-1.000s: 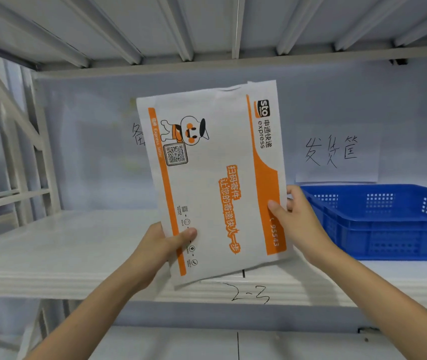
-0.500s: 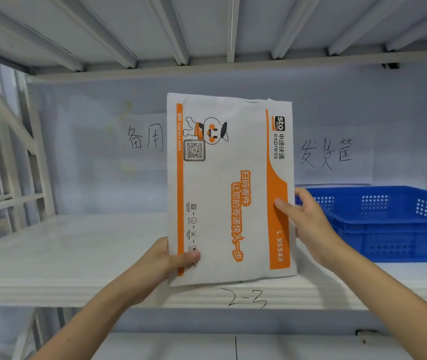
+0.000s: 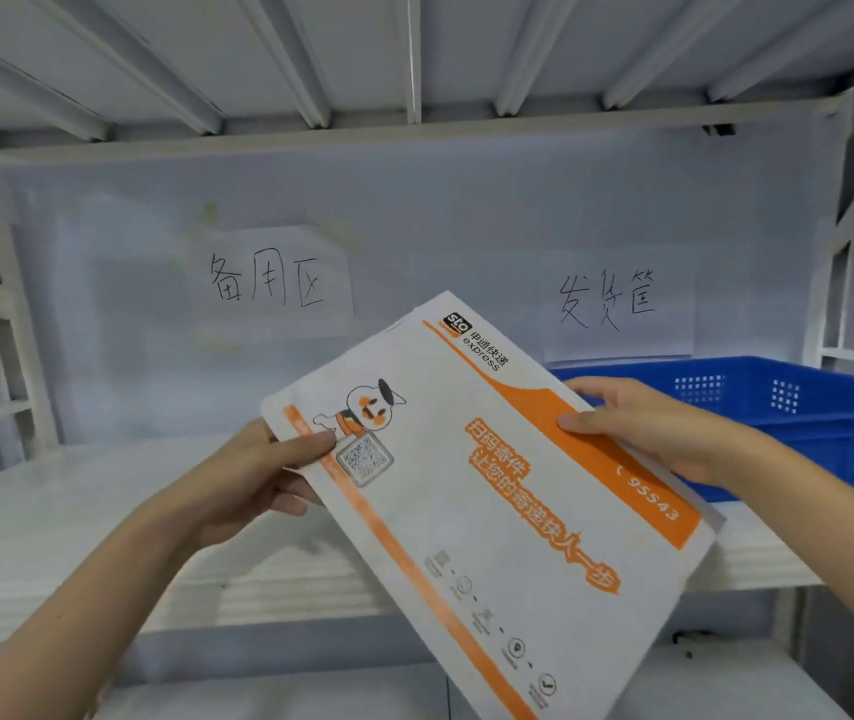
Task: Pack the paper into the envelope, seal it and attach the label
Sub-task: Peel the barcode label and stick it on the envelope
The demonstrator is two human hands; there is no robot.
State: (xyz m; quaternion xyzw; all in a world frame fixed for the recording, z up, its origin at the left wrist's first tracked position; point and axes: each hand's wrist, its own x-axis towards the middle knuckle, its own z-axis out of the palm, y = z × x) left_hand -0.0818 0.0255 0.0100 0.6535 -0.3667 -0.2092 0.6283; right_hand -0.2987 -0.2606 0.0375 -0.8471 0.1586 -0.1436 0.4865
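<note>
A white and orange courier envelope (image 3: 487,511) is held in the air in front of a white shelf, tilted with its top corner pointing up and away and its lower end near me. My left hand (image 3: 258,475) pinches its left edge beside the printed QR code, thumb on the front. My right hand (image 3: 643,428) grips its right orange edge, thumb on top and fingers behind. No loose paper or label shows.
A blue plastic crate (image 3: 799,407) stands on the white shelf (image 3: 77,511) at the right, just behind my right hand. Two handwritten paper signs (image 3: 269,283) hang on the back wall. A lower shelf lies below.
The envelope has swung from upright to a slant and come down toward me. My left hand moved from its bottom corner up to the edge near the QR code.
</note>
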